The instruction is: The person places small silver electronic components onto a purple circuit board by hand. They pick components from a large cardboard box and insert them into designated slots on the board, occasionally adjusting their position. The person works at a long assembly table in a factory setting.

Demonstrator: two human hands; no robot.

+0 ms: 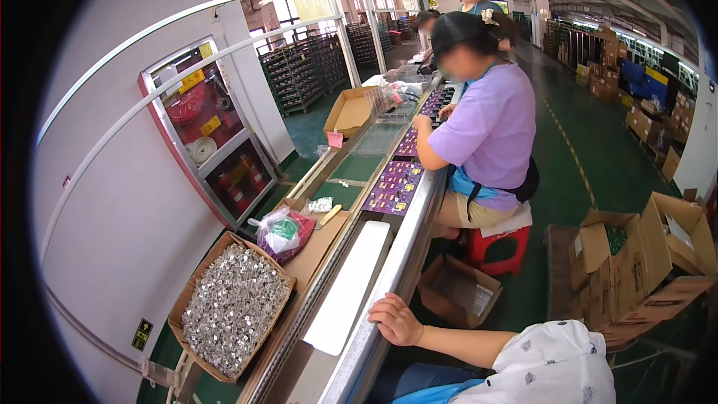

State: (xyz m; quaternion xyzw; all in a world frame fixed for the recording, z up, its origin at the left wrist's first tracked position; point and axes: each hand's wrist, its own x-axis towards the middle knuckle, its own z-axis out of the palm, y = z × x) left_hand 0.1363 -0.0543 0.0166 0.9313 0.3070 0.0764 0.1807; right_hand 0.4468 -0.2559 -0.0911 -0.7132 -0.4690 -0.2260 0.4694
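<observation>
My right hand (395, 319) rests on the metal side rail (357, 350) of the conveyor line, its bent fingers lying over the edge, with no loose object seen in it. My forearm comes in from the lower right, out of a white patterned sleeve. My left hand is not in view. Beyond the rail, nearest this hand, lies a long white panel (350, 284) on the line. Farther up sit purple circuit boards (393, 187). Left of the line stands a cardboard box rim-full of small silvery metal parts (233, 307).
A co-worker in a purple shirt (490, 120) sits along the line, hands over boards. Near the parts box lie a plastic bag (284, 232) and a yellow-handled tool (330, 215). Cartons (636, 277) stand at right; an open carton (460, 292) sits beside a red stool (499, 249).
</observation>
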